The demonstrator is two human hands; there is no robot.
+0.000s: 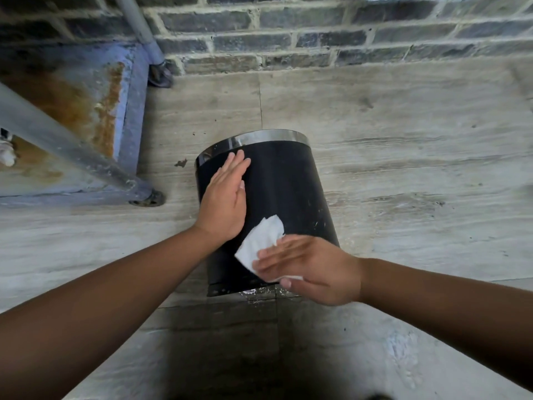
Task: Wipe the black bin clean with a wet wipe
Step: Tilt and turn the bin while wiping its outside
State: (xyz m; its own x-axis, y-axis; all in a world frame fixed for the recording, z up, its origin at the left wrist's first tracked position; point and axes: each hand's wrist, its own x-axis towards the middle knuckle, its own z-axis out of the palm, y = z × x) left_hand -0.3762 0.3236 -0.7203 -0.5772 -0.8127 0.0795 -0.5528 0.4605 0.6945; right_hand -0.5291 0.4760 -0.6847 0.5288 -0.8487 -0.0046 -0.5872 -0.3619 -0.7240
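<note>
The black bin (288,192) lies on its side on the floor, its chrome-ringed rim pointing away from me toward the wall and its base nearest me. My left hand (223,197) rests flat, fingers together, on the bin's left flank near the rim. My right hand (311,269) presses a white wet wipe (259,243) against the bin's side near the base; the fingers lie flat over the wipe and look blurred. Part of the wipe sticks out to the upper left of the fingers.
The floor is pale streaked tile (403,157), wet by the bin's base. A dark brick wall (288,39) runs along the far side. At left stands a rusty blue-grey metal platform (72,111) with grey pipe legs (72,154) bolted to the floor.
</note>
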